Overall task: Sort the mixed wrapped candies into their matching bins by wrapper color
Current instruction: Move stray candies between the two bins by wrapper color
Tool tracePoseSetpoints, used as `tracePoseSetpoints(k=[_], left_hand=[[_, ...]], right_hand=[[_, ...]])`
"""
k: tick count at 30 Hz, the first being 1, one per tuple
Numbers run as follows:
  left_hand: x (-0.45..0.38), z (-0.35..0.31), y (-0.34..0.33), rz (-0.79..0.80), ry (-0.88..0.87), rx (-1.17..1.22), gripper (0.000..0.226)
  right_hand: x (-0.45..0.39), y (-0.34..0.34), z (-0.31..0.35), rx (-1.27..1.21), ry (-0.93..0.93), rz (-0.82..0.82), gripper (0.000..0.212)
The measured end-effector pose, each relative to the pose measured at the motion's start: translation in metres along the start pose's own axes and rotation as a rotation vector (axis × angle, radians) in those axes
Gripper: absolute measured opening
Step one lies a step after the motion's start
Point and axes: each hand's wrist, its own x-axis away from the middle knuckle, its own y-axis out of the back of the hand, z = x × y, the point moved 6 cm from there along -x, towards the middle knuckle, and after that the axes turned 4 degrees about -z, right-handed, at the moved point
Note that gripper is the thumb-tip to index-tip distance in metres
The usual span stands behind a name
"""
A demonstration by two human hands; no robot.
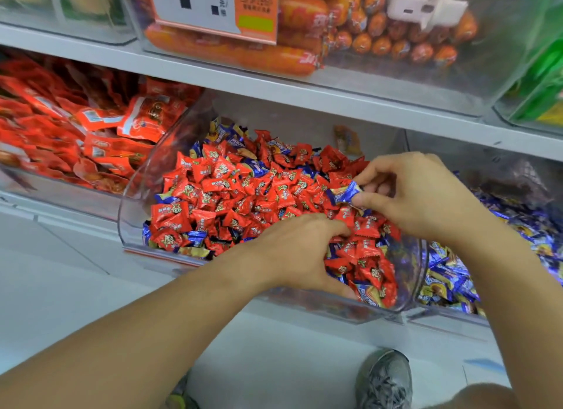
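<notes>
Nearest me, below my bare forearms, my grey mesh shoe [384,379] stands on pale floor. My left hand [300,250] digs curled fingers into the crinkly red candies [219,195]; whether it grips one I cannot tell. My right hand [417,195] pinches a glossy blue candy [345,192] above the clear curved bin [143,177]. Just right sits the blue-wrapper bin [451,274].
</notes>
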Motion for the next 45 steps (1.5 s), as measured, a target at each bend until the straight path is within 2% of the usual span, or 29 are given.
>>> tracePoseSetpoints(k=[3,9,11,16,23,28,34,37,41,43,45], left_hand=[[-0.008,-0.003,-0.009,0.015,-0.009,-0.018,0.078],[-0.010,-0.003,-0.007,0.045,-0.016,-0.056,0.048],[-0.009,-0.004,-0.005,0.053,-0.026,-0.114,0.047],[-0.011,0.007,-0.003,0.009,-0.014,-0.116,0.028],[0.006,0.032,0.024,0.044,0.099,0.252,0.021],[0.024,0.050,0.050,-0.095,0.212,0.439,0.016],[0.037,0.077,0.059,-0.191,0.442,0.657,0.026],[0.037,0.079,0.057,-0.209,0.478,0.710,0.025],[0.038,0.081,0.053,-0.211,0.468,0.669,0.052],[0.040,0.079,0.055,-0.205,0.434,0.609,0.069],[0.042,0.077,0.057,-0.198,0.389,0.538,0.078]], right_hand=[[0.004,-0.002,-0.001,-0.019,-0.006,0.023,0.015],[0.006,-0.005,0.000,-0.017,-0.013,0.040,0.017],[0.006,-0.005,0.000,-0.017,-0.011,0.041,0.017],[0.011,-0.004,0.004,-0.071,0.008,0.027,0.017],[0.018,-0.003,0.014,-0.154,0.032,0.023,0.014],[0.017,-0.019,0.020,-0.223,0.010,0.180,0.019],[0.013,-0.031,0.028,-0.174,0.038,0.265,0.037],[0.011,-0.035,0.029,-0.162,0.027,0.259,0.048],[0.009,-0.038,0.031,-0.153,0.034,0.249,0.058],[0.009,-0.036,0.032,-0.161,0.047,0.225,0.053],[0.008,-0.036,0.034,-0.188,0.062,0.220,0.038]])
